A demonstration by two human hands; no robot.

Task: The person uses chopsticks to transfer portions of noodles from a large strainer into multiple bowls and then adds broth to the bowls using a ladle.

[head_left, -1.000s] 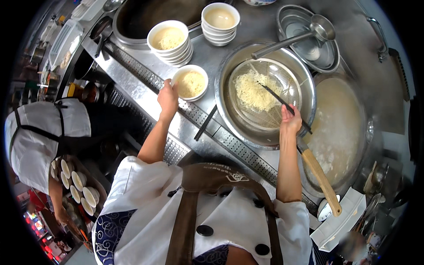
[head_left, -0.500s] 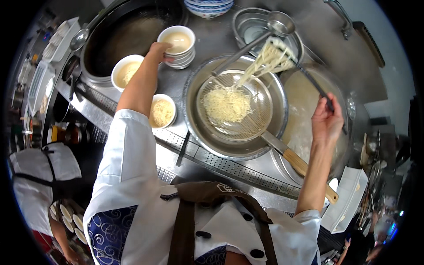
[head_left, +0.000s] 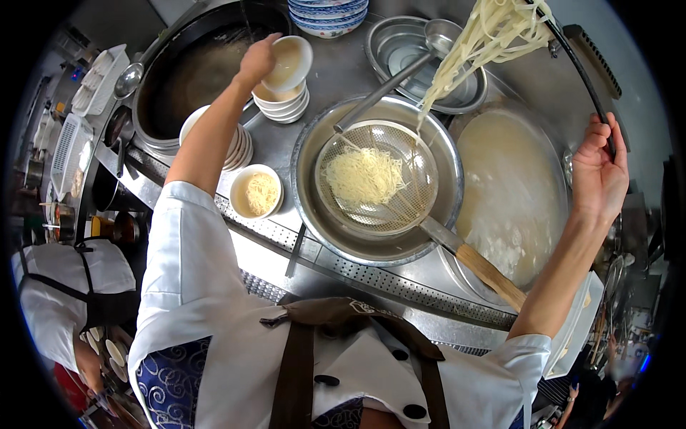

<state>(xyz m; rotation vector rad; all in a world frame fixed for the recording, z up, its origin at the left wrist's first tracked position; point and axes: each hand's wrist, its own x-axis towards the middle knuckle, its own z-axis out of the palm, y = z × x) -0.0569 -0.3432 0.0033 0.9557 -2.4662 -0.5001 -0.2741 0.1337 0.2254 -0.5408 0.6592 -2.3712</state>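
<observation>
Above the wire strainer, our right hand pinches chopsticks lifting noodles high while our left hand grips a tilted bowl of broth, so portioning seems underway, needing careful lowering next.

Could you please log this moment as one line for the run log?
left hand: lifting bowl off stack | right hand: chopsticks raising noodles above strainer
</observation>
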